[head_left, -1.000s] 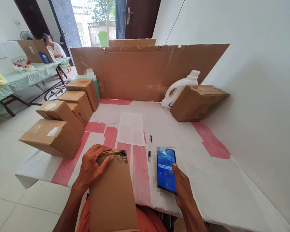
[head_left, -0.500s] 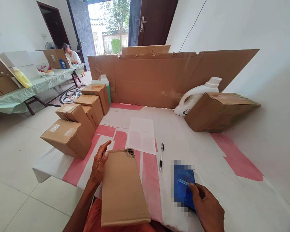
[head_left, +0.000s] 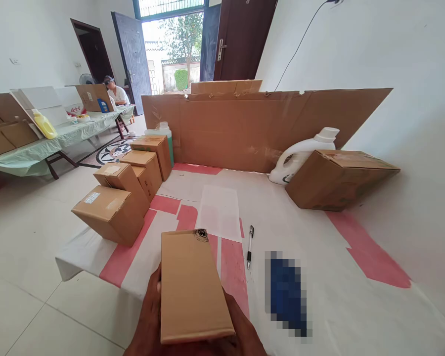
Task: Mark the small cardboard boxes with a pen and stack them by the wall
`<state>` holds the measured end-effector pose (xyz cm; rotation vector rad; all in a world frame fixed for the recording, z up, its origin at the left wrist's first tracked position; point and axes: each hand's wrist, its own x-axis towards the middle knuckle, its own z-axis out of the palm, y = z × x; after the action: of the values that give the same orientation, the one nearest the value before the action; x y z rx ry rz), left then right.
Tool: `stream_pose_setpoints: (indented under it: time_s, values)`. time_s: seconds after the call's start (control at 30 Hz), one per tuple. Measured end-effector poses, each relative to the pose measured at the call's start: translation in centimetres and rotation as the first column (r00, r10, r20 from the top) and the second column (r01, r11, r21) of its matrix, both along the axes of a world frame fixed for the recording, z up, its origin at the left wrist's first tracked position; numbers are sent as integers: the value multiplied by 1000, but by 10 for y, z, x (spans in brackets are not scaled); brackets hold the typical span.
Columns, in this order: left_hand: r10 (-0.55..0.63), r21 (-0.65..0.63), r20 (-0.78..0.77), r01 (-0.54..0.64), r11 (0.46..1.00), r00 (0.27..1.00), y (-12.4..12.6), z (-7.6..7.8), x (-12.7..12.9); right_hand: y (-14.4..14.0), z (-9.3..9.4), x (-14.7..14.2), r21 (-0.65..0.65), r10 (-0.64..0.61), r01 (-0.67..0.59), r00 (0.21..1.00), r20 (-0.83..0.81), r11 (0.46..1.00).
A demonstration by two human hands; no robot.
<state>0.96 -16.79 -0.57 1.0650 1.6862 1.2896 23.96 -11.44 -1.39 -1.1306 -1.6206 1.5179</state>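
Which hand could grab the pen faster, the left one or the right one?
Probably the right hand. It holds the right side of the cardboard box, and the pen lies on the table just right of that box. The left hand is on the box's far side, so the box blocks its way.

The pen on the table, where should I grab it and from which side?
Grip the pen mid-barrel from above, fingers pinching across its width. It lies flat and alone, running towards and away from you, beside the held box, so both long sides look free.
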Motion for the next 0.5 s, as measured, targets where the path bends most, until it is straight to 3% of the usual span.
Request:
stream_pose_setpoints:
  time_s: [0.13, 0.23, 0.37, 0.5]
  values:
    - [-63, 7, -44, 63, 998, 997, 5, 46, -18, 20, 36, -1, 67, -136, 135, 991, 5, 989]
    - [-120, 29, -152, 126, 992, 981, 17, 65, -29, 49, 62, -1, 196, -189, 195, 981, -49, 961]
    - [-94, 108, -206, 118, 987, 974, 42, 52, -24, 85, 69, -23, 282, -149, 167, 985, -86, 945]
    - [-81, 97, -68, 87, 991, 994, 61, 24, -15, 100, 39, -39, 176, -139, 149, 988, -66, 973]
